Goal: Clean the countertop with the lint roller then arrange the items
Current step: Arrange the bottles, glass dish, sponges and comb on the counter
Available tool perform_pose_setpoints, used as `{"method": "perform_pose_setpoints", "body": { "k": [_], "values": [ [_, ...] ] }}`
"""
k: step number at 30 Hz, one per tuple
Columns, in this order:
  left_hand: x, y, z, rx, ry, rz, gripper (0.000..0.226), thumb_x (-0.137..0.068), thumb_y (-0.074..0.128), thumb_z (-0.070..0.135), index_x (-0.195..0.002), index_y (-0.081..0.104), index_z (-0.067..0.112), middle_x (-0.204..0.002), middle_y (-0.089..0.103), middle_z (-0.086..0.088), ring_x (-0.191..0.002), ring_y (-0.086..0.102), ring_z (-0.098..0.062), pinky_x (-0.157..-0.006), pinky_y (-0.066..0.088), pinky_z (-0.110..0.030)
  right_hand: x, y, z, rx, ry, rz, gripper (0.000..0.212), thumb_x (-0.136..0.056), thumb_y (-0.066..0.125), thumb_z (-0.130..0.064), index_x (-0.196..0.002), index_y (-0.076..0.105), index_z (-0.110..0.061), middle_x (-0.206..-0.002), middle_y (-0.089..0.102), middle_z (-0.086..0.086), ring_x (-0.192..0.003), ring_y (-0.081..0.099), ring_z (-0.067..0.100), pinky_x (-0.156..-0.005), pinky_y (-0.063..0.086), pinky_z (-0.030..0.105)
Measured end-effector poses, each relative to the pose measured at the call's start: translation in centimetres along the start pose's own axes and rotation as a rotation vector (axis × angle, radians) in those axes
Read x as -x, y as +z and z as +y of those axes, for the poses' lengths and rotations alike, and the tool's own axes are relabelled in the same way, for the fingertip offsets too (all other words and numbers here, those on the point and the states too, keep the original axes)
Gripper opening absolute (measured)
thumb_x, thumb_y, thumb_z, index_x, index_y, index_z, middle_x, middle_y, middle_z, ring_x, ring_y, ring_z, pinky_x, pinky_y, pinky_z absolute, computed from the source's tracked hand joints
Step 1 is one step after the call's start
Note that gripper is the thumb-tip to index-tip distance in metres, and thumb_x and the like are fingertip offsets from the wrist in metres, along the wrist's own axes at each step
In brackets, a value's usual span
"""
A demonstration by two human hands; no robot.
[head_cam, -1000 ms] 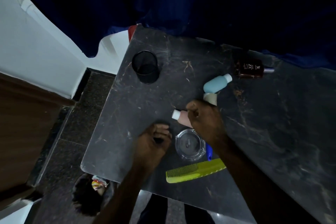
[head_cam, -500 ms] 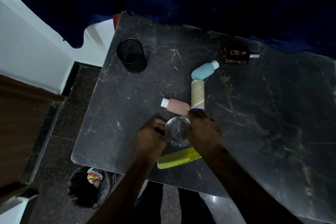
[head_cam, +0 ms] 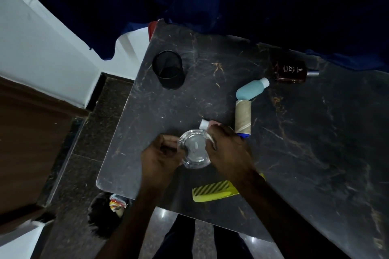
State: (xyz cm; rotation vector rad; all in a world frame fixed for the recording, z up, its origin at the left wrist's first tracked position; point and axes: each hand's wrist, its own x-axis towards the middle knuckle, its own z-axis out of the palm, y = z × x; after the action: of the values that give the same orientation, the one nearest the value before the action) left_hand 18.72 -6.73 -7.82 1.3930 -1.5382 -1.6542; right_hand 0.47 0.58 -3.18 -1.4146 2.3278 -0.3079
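Both hands meet around a clear glass ashtray (head_cam: 194, 149) near the front edge of the dark marble countertop (head_cam: 315, 143). The left hand (head_cam: 161, 159) is curled at the ashtray's left rim, its fingers folded inward and touching the glass; the right hand (head_cam: 228, 149) curves over the right rim with its fingertips on the edge, so the dish is gripped between the two. In the dim light it is hard to tell whether the ashtray is lifted or resting on the stone. Just behind the right hand's knuckles lies a pink bottle (head_cam: 208, 125) with a white cap, mostly hidden. Beside it, to the right, the lint roller (head_cam: 242, 118) lies on its side, its tan paper roll pointing away from the person and a bit of blue handle showing at the near end by the right wrist. A light blue bottle (head_cam: 250, 90) with a white cap lies tilted just past the roller's far end, almost touching it. Farther back and right, a dark brown perfume bottle (head_cam: 291, 71) with a silver cap lies flat. A black mesh cup (head_cam: 169, 70) stands upright near the back left corner, well apart from the rest. A yellow-green comb (head_cam: 213, 191) lies near the front edge, partly under the right forearm. Below the countertop's corner, a bin (head_cam: 105, 214) on the floor holds some crumpled litter.
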Motion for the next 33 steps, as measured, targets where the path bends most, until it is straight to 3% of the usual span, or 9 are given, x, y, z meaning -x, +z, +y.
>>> {"method": "perform_pose_setpoints", "body": {
  "k": [3, 6, 9, 14, 17, 19, 24, 30, 33],
  "values": [
    [-2.7, -1.7, 0.4, 0.089, -0.014, 0.07, 0.031, -0.079, 0.086, 0.02, -0.103, 0.071, 0.008, -0.1, 0.078, -0.017, -0.093, 0.076, -0.045, -0.079, 0.063, -0.061, -3.1, 0.1, -1.8, -0.073, -0.057, 0.029, 0.023, -0.097, 0.057, -0.03, -0.117, 0.062, -0.02, -0.118, 0.064, 0.002, -0.098, 0.067, 0.02, -0.081, 0.055, 0.034],
    [-6.0, -2.9, 0.9, 0.077, -0.017, 0.13, 0.023, -0.084, 0.082, 0.0, -0.103, 0.071, 0.006, -0.088, 0.08, -0.005, -0.08, 0.078, -0.022, -0.068, 0.065, -0.044, -6.6, 0.5, -3.5, -0.113, -0.091, 0.023, 0.026, -0.1, 0.053, -0.027, -0.123, 0.061, -0.019, -0.127, 0.058, 0.004, -0.105, 0.063, 0.02, -0.092, 0.052, 0.038],
    [-9.0, -3.7, 1.4, 0.011, -0.023, 0.185, 0.019, -0.086, 0.08, -0.007, -0.1, 0.073, 0.004, -0.078, 0.079, 0.003, -0.069, 0.077, -0.007, -0.056, 0.064, -0.029, -9.8, 1.1, -4.9, -0.09, -0.094, 0.005, 0.027, -0.098, 0.055, -0.024, -0.124, 0.062, -0.017, -0.127, 0.058, 0.006, -0.108, 0.063, 0.022, -0.095, 0.051, 0.038],
    [-11.6, -4.5, 1.3, -0.044, -0.125, 0.226, 0.019, -0.088, 0.08, -0.004, -0.105, 0.074, -0.002, -0.083, 0.077, -0.008, -0.075, 0.077, -0.024, -0.067, 0.069, -0.041, -12.9, 2.4, -5.8, -0.076, -0.029, -0.024, 0.018, -0.094, 0.062, -0.022, -0.111, 0.067, -0.018, -0.116, 0.064, 0.005, -0.105, 0.064, 0.023, -0.087, 0.05, 0.033],
    [-12.0, -5.0, 0.8, -0.045, -0.164, 0.2, 0.017, -0.088, 0.08, -0.002, -0.104, 0.074, 0.0, -0.092, 0.078, -0.017, -0.089, 0.079, -0.039, -0.077, 0.067, -0.055, -13.2, 3.2, -6.1, -0.085, 0.003, -0.007, 0.016, -0.093, 0.064, -0.022, -0.107, 0.069, -0.017, -0.113, 0.066, 0.006, -0.102, 0.066, 0.024, -0.085, 0.051, 0.033],
    [-12.2, -5.3, 0.5, -0.046, -0.176, 0.196, 0.016, -0.087, 0.081, -0.001, -0.101, 0.074, 0.004, -0.092, 0.078, -0.016, -0.089, 0.079, -0.039, -0.079, 0.066, -0.059, -13.1, 3.6, -6.1, -0.087, 0.008, 0.007, 0.015, -0.092, 0.064, -0.022, -0.104, 0.069, -0.015, -0.111, 0.067, 0.007, -0.101, 0.066, 0.026, -0.085, 0.051, 0.033],
    [-12.2, -5.2, 0.5, -0.047, -0.179, 0.205, 0.016, -0.087, 0.081, 0.0, -0.095, 0.074, 0.012, -0.087, 0.078, -0.009, -0.08, 0.078, -0.027, -0.075, 0.067, -0.056, -13.3, 3.9, -6.0, -0.12, 0.014, 0.009, 0.015, -0.092, 0.064, -0.022, -0.102, 0.069, -0.013, -0.108, 0.069, 0.007, -0.102, 0.065, 0.025, -0.083, 0.051, 0.032],
    [-11.5, -4.8, 1.3, -0.061, -0.187, 0.227, 0.015, -0.092, 0.079, 0.005, -0.105, 0.072, 0.007, -0.095, 0.077, -0.012, -0.085, 0.078, -0.03, -0.074, 0.067, -0.049, -13.0, 3.2, -5.8, -0.163, 0.008, -0.009, 0.019, -0.095, 0.061, -0.026, -0.104, 0.067, -0.011, -0.106, 0.07, 0.008, -0.102, 0.066, 0.026, -0.088, 0.054, 0.037],
    [-10.4, -4.4, 2.3, -0.1, -0.126, 0.341, 0.021, -0.089, 0.081, 0.007, -0.106, 0.07, 0.01, -0.092, 0.076, -0.009, -0.077, 0.073, -0.022, -0.071, 0.065, -0.039, -11.7, 1.6, -4.4, -0.249, 0.031, 0.036, 0.022, -0.096, 0.059, -0.031, -0.105, 0.068, -0.013, -0.104, 0.072, 0.006, -0.099, 0.067, 0.024, -0.086, 0.054, 0.035]
  ]
}}
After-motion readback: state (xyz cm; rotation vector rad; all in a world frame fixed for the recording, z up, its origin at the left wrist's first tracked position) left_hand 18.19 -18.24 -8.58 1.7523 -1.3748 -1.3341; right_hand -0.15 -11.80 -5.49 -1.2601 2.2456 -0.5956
